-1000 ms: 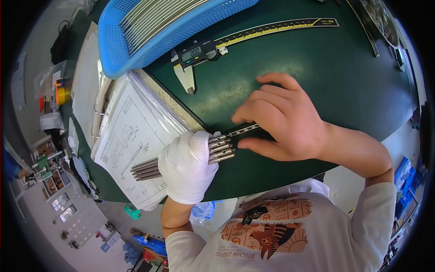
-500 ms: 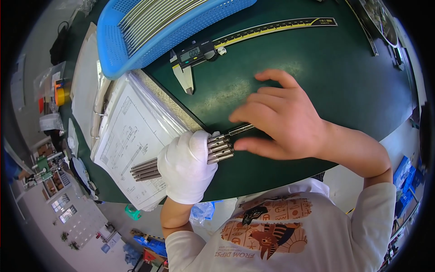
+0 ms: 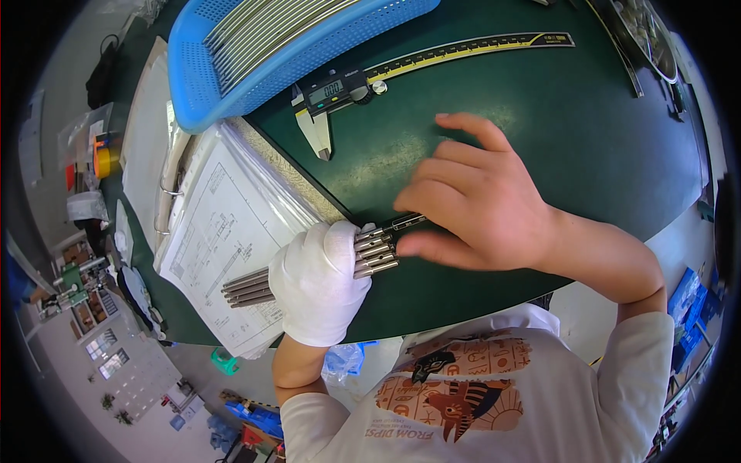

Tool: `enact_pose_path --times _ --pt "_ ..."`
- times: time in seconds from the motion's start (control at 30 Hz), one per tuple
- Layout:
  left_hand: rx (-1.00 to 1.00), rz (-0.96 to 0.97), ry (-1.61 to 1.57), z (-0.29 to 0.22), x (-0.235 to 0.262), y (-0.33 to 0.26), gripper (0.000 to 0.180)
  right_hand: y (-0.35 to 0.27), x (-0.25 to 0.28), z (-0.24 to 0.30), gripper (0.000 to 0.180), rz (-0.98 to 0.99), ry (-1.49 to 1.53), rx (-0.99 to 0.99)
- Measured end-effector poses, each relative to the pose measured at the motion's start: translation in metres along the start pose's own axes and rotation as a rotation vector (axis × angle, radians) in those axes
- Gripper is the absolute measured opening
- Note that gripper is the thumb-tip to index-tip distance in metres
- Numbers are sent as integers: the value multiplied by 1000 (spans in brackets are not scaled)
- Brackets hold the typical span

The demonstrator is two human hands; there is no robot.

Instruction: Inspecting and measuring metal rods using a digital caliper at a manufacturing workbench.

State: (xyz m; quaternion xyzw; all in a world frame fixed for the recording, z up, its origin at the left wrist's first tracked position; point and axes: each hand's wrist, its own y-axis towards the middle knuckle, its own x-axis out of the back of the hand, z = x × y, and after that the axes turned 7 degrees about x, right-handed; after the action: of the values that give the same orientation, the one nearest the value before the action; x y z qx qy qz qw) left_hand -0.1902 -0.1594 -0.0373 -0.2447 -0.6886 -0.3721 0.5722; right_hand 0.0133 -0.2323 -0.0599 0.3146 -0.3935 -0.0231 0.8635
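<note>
My left hand (image 3: 320, 282), in a white glove, is closed around a bundle of several slim metal rods (image 3: 376, 257). Their ends with small side holes stick out to the right; the thinner ends (image 3: 248, 290) come out on the left over the drawing pages. My bare right hand (image 3: 478, 204) is curled around a slim metal tool (image 3: 408, 221) with dark markings. One end of the tool meets the top rod's end, and its other end is hidden under my fingers. My right fingertips are slightly blurred, with the index finger raised.
A digital caliper (image 3: 332, 92) lies beyond my hands on the green table (image 3: 587, 131). At the far left, a blue basket (image 3: 189, 100) holds several long metal rods (image 3: 262, 35). An open ring binder with drawings (image 3: 212, 224) lies on the left. A metal tray (image 3: 644, 35) sits far right.
The slim tool has turned and shows different markings, with less of it visible past the rod end. My right fingers have shifted slightly. My left hand and the rods stay put.
</note>
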Motion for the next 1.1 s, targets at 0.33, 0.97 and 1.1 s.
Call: enact_pose_path --times 0.33,0.97,1.1 --pt "7 7 3 1 1 -1 24 1 -8 -1 23 -9 -58 74" --pt "29 26 9 -1 3 2 21 -29 13 7 22 112 146 -44" --pt "73 61 -42 -1 1 0 20 -22 15 -3 13 217 123 -25"
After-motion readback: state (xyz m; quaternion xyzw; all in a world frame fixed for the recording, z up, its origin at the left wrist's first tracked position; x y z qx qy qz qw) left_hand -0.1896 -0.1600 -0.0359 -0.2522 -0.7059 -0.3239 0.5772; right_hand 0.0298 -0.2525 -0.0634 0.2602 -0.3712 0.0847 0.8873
